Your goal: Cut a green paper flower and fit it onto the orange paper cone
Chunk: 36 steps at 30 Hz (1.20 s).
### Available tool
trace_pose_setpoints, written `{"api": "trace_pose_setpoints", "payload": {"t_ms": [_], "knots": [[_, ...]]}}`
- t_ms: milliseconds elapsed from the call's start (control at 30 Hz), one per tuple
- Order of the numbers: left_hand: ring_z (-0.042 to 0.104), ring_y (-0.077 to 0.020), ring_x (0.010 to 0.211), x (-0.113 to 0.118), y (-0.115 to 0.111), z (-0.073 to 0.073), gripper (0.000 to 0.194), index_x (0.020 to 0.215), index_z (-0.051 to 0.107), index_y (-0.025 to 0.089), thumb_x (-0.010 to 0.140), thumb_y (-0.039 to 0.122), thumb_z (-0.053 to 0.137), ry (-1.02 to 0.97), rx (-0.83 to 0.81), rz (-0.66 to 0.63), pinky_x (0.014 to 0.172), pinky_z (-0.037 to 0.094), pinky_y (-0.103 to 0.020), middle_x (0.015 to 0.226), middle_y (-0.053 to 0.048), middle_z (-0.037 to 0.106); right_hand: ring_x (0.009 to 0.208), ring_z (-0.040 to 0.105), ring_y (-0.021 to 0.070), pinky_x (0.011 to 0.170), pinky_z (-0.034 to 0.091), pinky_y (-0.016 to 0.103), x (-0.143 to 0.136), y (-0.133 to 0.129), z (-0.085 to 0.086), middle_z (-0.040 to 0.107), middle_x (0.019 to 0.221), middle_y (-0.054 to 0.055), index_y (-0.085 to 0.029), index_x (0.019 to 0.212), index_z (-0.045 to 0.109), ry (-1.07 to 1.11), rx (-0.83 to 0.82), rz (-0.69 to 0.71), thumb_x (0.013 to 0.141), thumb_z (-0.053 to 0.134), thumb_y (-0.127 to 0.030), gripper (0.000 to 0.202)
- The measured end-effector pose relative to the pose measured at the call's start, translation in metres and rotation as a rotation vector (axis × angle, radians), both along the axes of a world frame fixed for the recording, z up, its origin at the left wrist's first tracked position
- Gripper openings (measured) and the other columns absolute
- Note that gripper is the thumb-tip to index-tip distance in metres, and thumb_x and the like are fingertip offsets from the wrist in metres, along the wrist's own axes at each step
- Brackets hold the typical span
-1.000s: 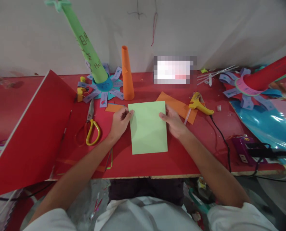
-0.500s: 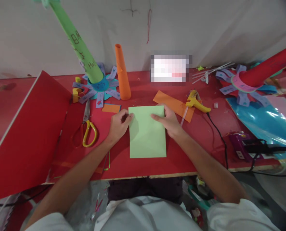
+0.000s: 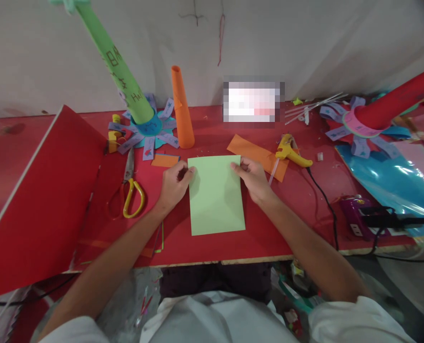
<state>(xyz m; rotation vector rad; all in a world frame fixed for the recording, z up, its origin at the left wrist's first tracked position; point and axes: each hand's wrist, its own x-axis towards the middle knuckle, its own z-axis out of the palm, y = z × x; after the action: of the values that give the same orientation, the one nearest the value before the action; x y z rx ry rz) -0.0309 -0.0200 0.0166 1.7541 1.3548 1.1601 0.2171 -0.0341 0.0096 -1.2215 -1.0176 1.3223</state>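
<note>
A light green sheet of paper (image 3: 216, 197) is held up over the red table, its top edge away from me. My left hand (image 3: 176, 183) pinches its upper left corner, thumb on top and the other fingers curled beneath. At the upper right corner my right hand (image 3: 253, 178) grips it the same way. Just beyond the right hand lies an orange paper strip (image 3: 249, 148), and a yellow hot glue gun (image 3: 290, 150) rests on the strip's right end. To the left of my left hand are yellow-handled scissors (image 3: 133, 190) and a small orange card (image 3: 165, 160).
An orange paper cone (image 3: 184, 114) stands behind the sheet. Paper towers, one green (image 3: 119, 71) and one red (image 3: 394, 107), rise at either side. A red board (image 3: 44, 200) leans at the left; a purple power strip (image 3: 358, 214) with cords sits right.
The green sheet has shifted slightly left and tilted a little. My right thumb has slid outward toward the sheet's right corner.
</note>
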Motion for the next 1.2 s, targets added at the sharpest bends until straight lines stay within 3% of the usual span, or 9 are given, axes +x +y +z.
{"api": "trace_pose_setpoints", "payload": {"t_ms": [133, 233, 733, 833, 933, 1000, 1067, 1133, 1200], "knots": [[0.034, -0.0107, 0.058, -0.001, 0.001, -0.001, 0.039, 0.067, 0.044, 0.021, 0.092, 0.043, 0.066, -0.014, 0.006, 0.009, 0.058, 0.027, -0.028, 0.061, 0.005, 0.037, 0.062, 0.04, 0.0135, 0.061, 0.034, 0.031, 0.003, 0.0, 0.0, 0.043, 0.065, -0.004, -0.023, 0.066, 0.053, -0.069, 0.091, -0.033, 0.082, 0.081, -0.071, 0.057], [0.035, -0.0108, 0.057, -0.001, 0.001, -0.002, 0.04, 0.067, 0.045, 0.021, 0.092, 0.043, 0.066, -0.03, 0.006, 0.011, 0.057, 0.026, -0.029, 0.061, 0.005, 0.038, 0.063, 0.03, 0.0135, 0.06, 0.027, 0.031, 0.004, 0.0, 0.0, 0.031, 0.067, -0.004, -0.023, 0.064, 0.043, -0.116, 0.135, -0.041, 0.086, 0.075, -0.075, 0.065], [0.033, -0.0113, 0.058, 0.0, 0.002, -0.01, 0.048, 0.066, 0.044, 0.021, 0.092, 0.051, 0.072, -0.114, -0.038, -0.005, 0.057, 0.026, -0.029, 0.062, 0.005, 0.035, 0.062, 0.024, 0.0138, 0.058, 0.019, 0.033, 0.003, -0.002, -0.001, 0.024, 0.067, -0.004, -0.024, 0.066, 0.034, -0.273, 0.199, -0.093, 0.09, 0.065, -0.081, 0.069], [0.043, -0.0137, 0.064, -0.001, 0.004, -0.009, 0.047, 0.074, 0.055, 0.021, 0.096, 0.06, 0.069, -0.155, -0.017, -0.008, 0.06, 0.035, -0.029, 0.067, 0.002, 0.046, 0.062, 0.024, 0.0137, 0.058, 0.02, 0.033, 0.003, -0.003, -0.002, 0.025, 0.067, -0.004, -0.024, 0.065, 0.035, -0.237, 0.184, -0.095, 0.089, 0.068, -0.079, 0.068], [0.065, -0.0208, 0.096, -0.008, 0.009, 0.006, 0.042, 0.108, 0.071, 0.025, 0.104, 0.064, 0.056, -0.24, 0.104, -0.011, 0.082, 0.051, -0.034, 0.105, -0.007, 0.07, 0.062, 0.025, 0.0137, 0.058, 0.021, 0.032, 0.003, -0.004, 0.0, 0.026, 0.067, -0.004, -0.024, 0.065, 0.038, -0.201, 0.159, -0.097, 0.088, 0.07, -0.078, 0.067], [0.067, -0.0241, 0.115, -0.014, 0.011, 0.027, 0.04, 0.12, 0.071, 0.027, 0.106, 0.061, 0.055, -0.206, 0.249, 0.008, 0.097, 0.053, -0.038, 0.124, -0.01, 0.071, 0.062, 0.026, 0.0138, 0.058, 0.022, 0.032, 0.001, -0.005, 0.001, 0.027, 0.067, -0.004, -0.024, 0.066, 0.038, -0.207, 0.153, -0.088, 0.089, 0.069, -0.077, 0.066], [0.069, -0.0244, 0.113, -0.016, 0.01, 0.053, 0.032, 0.116, 0.074, 0.026, 0.106, 0.053, 0.06, -0.049, 0.332, -0.015, 0.1, 0.052, -0.039, 0.118, -0.01, 0.074, 0.062, 0.025, 0.0136, 0.058, 0.021, 0.032, -0.001, -0.007, 0.002, 0.026, 0.066, -0.004, -0.024, 0.065, 0.036, -0.235, 0.165, -0.068, 0.089, 0.068, -0.078, 0.067], [0.072, -0.0217, 0.098, -0.009, 0.007, 0.076, 0.025, 0.115, 0.075, 0.025, 0.108, 0.042, 0.059, 0.068, 0.26, -0.143, 0.094, 0.054, -0.036, 0.106, -0.007, 0.076, 0.062, 0.025, 0.0132, 0.057, 0.021, 0.032, -0.004, -0.009, 0.003, 0.027, 0.065, -0.004, -0.024, 0.064, 0.036, -0.263, 0.174, -0.043, 0.089, 0.067, -0.077, 0.067], [0.072, -0.0233, 0.101, 0.005, 0.005, 0.091, 0.02, 0.114, 0.076, 0.023, 0.106, 0.032, 0.061, 0.227, 0.232, -0.246, 0.095, 0.053, -0.036, 0.11, -0.007, 0.078, 0.061, 0.028, 0.0132, 0.056, 0.021, 0.031, -0.007, -0.011, 0.004, 0.03, 0.064, -0.003, -0.023, 0.063, 0.039, -0.285, 0.173, -0.021, 0.091, 0.067, -0.074, 0.064]]}}
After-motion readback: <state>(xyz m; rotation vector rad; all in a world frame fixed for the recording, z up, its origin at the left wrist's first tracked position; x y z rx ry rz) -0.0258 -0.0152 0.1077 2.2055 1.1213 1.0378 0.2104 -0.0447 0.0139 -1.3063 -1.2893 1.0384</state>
